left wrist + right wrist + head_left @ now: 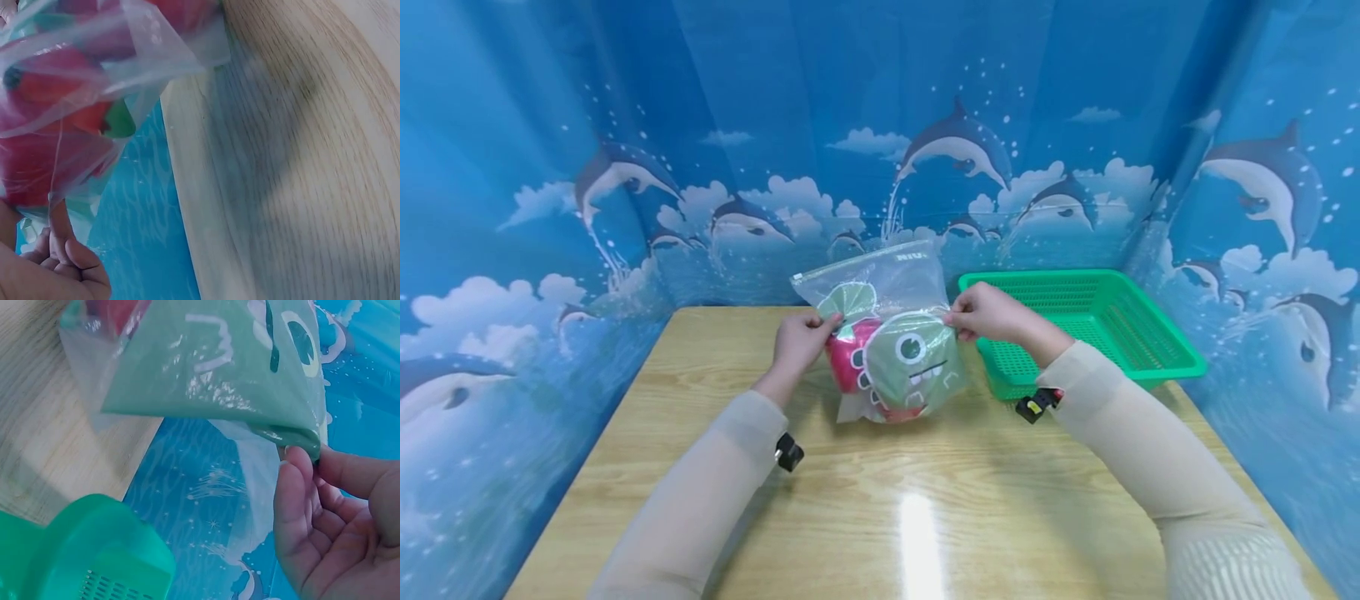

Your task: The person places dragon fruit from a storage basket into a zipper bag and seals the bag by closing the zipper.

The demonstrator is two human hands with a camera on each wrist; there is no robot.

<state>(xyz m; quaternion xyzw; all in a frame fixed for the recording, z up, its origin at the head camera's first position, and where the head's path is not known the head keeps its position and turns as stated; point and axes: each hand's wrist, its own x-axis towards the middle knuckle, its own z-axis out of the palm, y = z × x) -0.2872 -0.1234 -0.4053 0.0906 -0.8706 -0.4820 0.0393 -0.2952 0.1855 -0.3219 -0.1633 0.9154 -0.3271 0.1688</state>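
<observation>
A clear zip bag (pixel 910 362) with a green cartoon face printed on it is held up between both hands over the table. Red and green contents show through its plastic, their kind blurred by the film. My left hand (pixel 800 342) pinches the bag's left edge; in the left wrist view that hand (pixel 62 262) grips the plastic below the red contents. On the other side, my right hand (pixel 992 314) pinches the right edge between thumb and fingers, and the right wrist view has this hand (pixel 337 519) at a corner of the bag (pixel 187 381). The zip strip runs along the top.
A green plastic basket (pixel 1157 333) with perforated walls stands at the table's back right, close to the right forearm. The wooden table (pixel 820 517) meets a blue dolphin-print curtain (pixel 850 100) at its back and sides.
</observation>
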